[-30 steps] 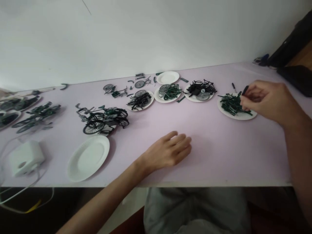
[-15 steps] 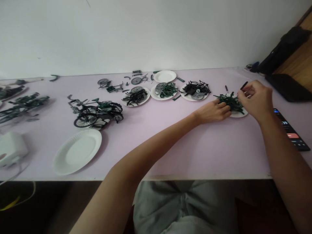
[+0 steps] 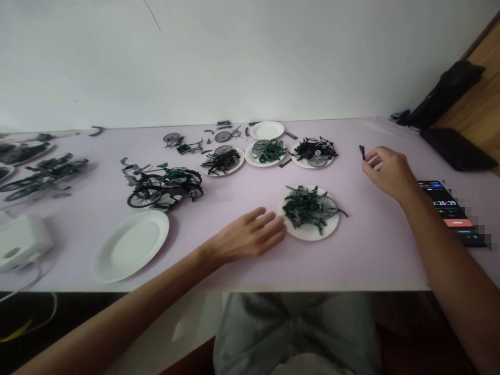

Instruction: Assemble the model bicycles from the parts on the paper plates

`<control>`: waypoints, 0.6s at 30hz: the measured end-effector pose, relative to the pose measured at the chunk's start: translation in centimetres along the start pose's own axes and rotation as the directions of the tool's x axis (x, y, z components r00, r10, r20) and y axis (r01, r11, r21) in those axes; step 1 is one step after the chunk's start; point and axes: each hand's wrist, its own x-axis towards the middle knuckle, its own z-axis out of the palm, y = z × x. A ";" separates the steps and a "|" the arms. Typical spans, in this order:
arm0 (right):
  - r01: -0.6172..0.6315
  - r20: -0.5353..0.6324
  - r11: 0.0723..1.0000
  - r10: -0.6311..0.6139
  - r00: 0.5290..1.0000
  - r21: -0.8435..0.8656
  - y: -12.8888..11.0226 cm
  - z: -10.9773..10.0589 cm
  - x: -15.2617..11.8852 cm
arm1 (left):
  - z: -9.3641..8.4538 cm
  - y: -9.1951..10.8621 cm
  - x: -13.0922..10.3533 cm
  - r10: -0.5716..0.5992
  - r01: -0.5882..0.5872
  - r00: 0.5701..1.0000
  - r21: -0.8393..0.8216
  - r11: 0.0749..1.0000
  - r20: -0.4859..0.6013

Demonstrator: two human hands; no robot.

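head view: the long pale table [image 3: 351, 265] carries the whole job. the model bikes [image 3: 164, 182] standing at left have their wheels on, so those look built or nearly so; the others farther left are too blurred to judge. the left hand [image 3: 253, 233] has its fingers a little apart, their tips at the left rim of the near plate [image 3: 316, 234]; its thumb is hidden, so i cannot tell whether it grips. that plate, lying between the two hands, is heaped with green parts [image 3: 307, 205] that i judge are waiting to be used. three back plates [image 3: 237, 164] hold more loose pieces, so plenty seems left. a green frame [image 3: 188, 148] and a loose wheel [image 3: 223, 137] lie near the wall, apparently unfinished. smallest is the dark piece [image 3: 362, 152], pinched by the right hand [image 3: 367, 161] well apart from the bikes and not yet fitted to anything.
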 end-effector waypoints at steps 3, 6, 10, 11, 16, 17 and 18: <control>0.052 0.092 0.998 -0.050 0.994 -0.019 -1.1 0.2 -0.2 | -3.6 0.4 -4.3 -0.056 0.055 0.998 0.013 0.998 0.038; 0.094 0.168 0.995 -0.087 0.982 -0.036 -1.9 0.7 -0.5 | -5.0 0.3 -6.2 -0.091 0.089 0.995 0.031 0.996 0.050; 0.152 0.227 0.987 -0.137 0.964 -0.050 -1.9 1.9 -0.9 | -3.4 -0.9 -5.5 -0.174 0.174 0.985 0.044 0.984 -0.022; 0.169 0.241 0.984 -0.152 0.959 -0.052 -1.9 2.1 -1.0 | -2.7 -1.3 -4.9 -0.195 0.197 0.980 0.044 0.979 -0.040; 0.215 0.269 0.973 -0.186 0.945 -0.083 -1.4 2.6 -1.3 | 1.3 -4.6 -0.8 -0.321 0.321 0.943 -0.022 0.947 -0.084; 0.220 0.266 0.971 -0.190 0.945 -0.091 -1.4 2.5 -1.3 | 2.1 -5.4 -0.1 -0.340 0.338 0.936 -0.040 0.940 -0.088; 0.226 0.261 0.969 -0.194 0.946 -0.098 -1.5 2.5 -1.3 | 2.9 -6.1 0.4 -0.354 0.350 0.931 -0.056 0.935 -0.090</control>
